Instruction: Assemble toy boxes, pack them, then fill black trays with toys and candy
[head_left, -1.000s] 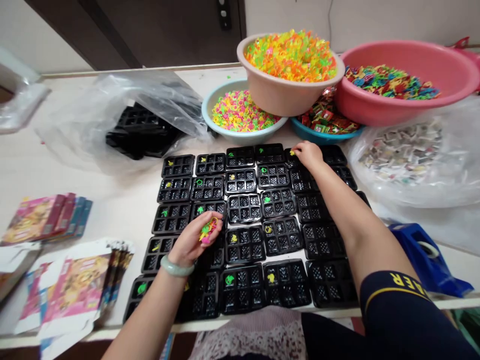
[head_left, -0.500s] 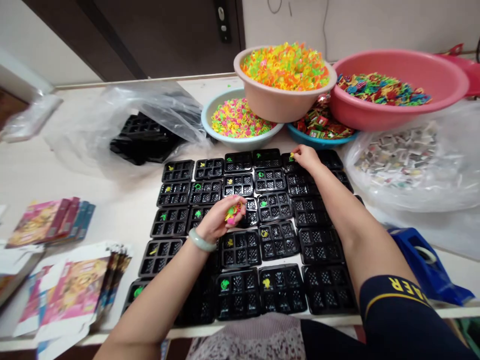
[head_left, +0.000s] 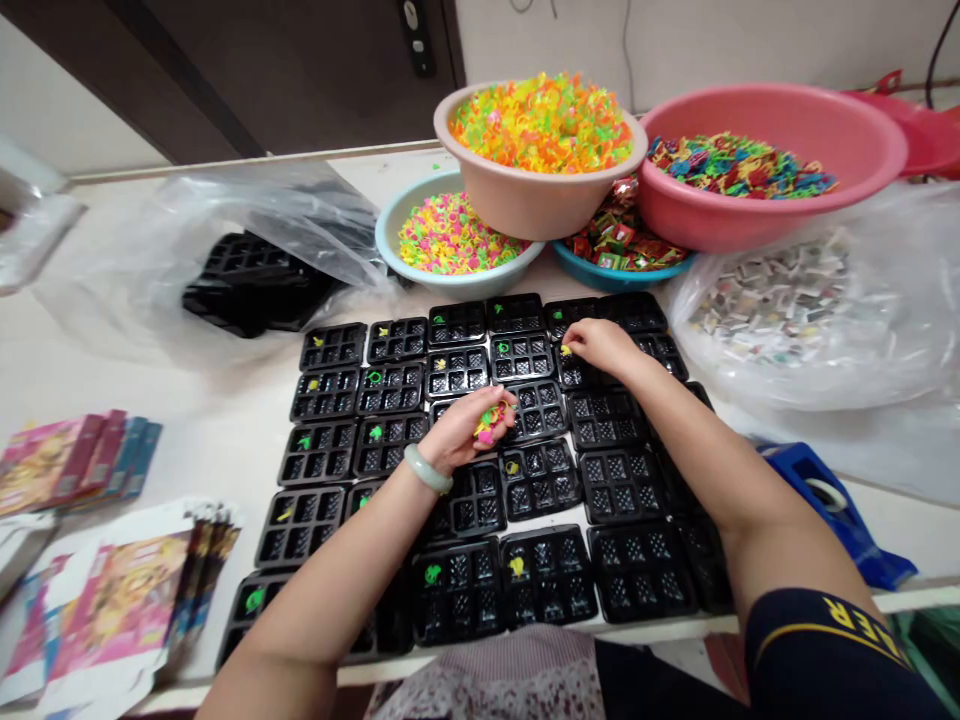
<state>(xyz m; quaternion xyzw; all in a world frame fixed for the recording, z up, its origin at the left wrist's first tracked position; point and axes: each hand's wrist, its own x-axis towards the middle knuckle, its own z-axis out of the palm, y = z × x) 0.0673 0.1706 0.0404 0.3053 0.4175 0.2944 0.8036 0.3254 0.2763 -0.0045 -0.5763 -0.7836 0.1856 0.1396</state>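
Observation:
My left hand [head_left: 474, 422], wearing a pale bangle [head_left: 427, 469], is curled around a bunch of small plastic toy rings [head_left: 493, 422] in pink, yellow and green. It hovers above the middle black trays. Further right, my right hand [head_left: 602, 347] pinches a small yellow toy ring [head_left: 565, 351] over the upper left compartment of a black tray [head_left: 576, 374] in the second row. Just behind, a green piece [head_left: 558, 314] lies in a back-row tray. Many neighbouring trays, such as one at the front [head_left: 549, 590], hold one green or yellow piece in the upper left compartment.
Behind the trays stand a light blue basin [head_left: 457, 285], a peach basin [head_left: 551, 205] and a pink basin [head_left: 772, 215], all with small plastic pieces. A bag of printed bits [head_left: 765, 310] and a blue tape dispenser [head_left: 832, 510] lie right. Printed boxes [head_left: 124, 590] lie left.
My right hand has moved from the back-row tray to the tray in front of it, leaving a green piece behind. My left hand still holds its bunch. The view has shifted slightly.

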